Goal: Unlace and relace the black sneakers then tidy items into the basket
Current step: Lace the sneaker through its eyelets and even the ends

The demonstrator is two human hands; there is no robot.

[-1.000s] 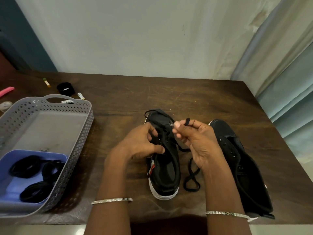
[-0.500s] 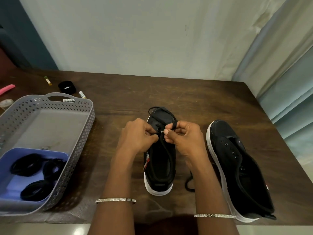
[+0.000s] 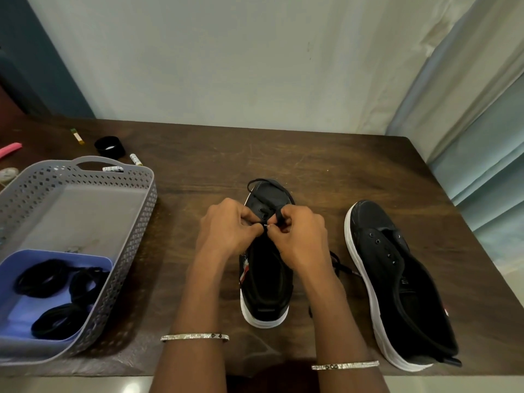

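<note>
- The sneaker under your fingers is black, with a white sole and a red-and-white tag on its left side.
- The lace at your fingers is black, with a pale tip.
- Right of your fingers, the second sneaker is also black with a white sole.
- Well left of your fingers, the basket is grey with a diamond-hole pattern. Its tray is lavender and the coils in it are black.
- The table is dark brown, grained wood.
- Your bangles are silver.

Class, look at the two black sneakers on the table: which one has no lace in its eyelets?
The sneaker on the person's right: its eyelets are bare. The middle sneaker carries a lace near its toe.
</note>
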